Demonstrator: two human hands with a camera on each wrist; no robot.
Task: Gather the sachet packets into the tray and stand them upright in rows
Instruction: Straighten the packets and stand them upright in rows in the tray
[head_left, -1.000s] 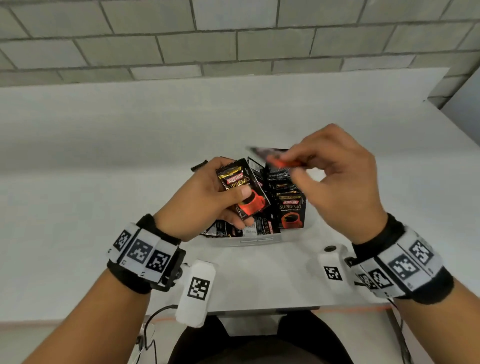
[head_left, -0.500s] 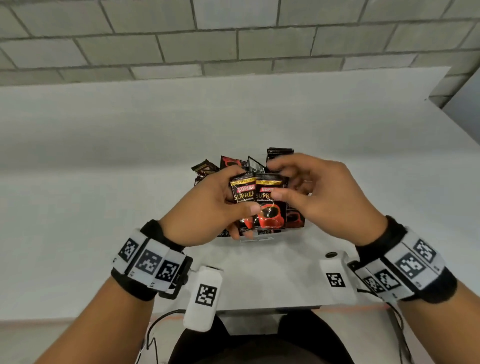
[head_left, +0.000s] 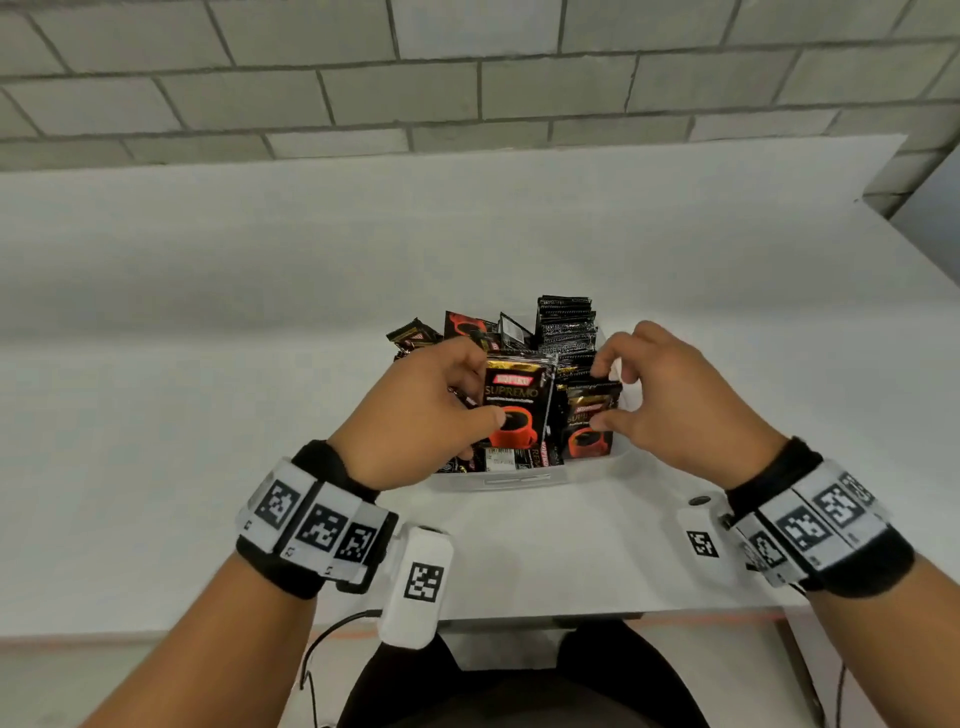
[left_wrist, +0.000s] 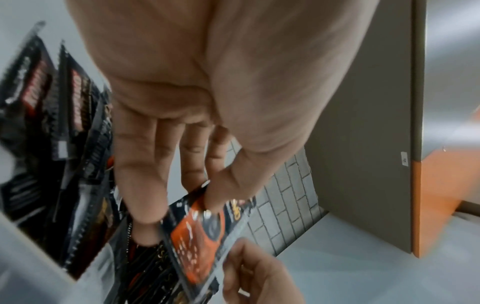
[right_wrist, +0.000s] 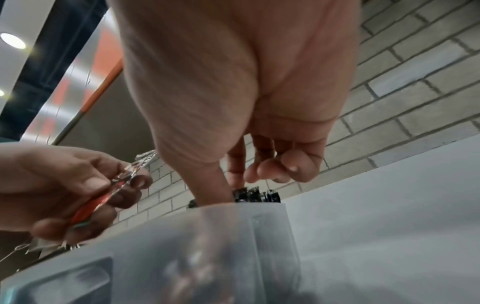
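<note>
In the tray (head_left: 519, 480) at twelve o'clock, the left hand (head_left: 415, 415) pinched a small stack of sachets (head_left: 517, 402). At one o'clock, the right hand (head_left: 670, 400) pinched an upright sachet (head_left: 589, 431) into the standing row (head_left: 566, 325). Loose sachets (head_left: 415, 332) lay at eleven o'clock, still unsorted.

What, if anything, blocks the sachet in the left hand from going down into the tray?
The left hand holds a sachet above the tray. Loose sachets lie flat beneath it, so it cannot stand there until they are moved.
</note>
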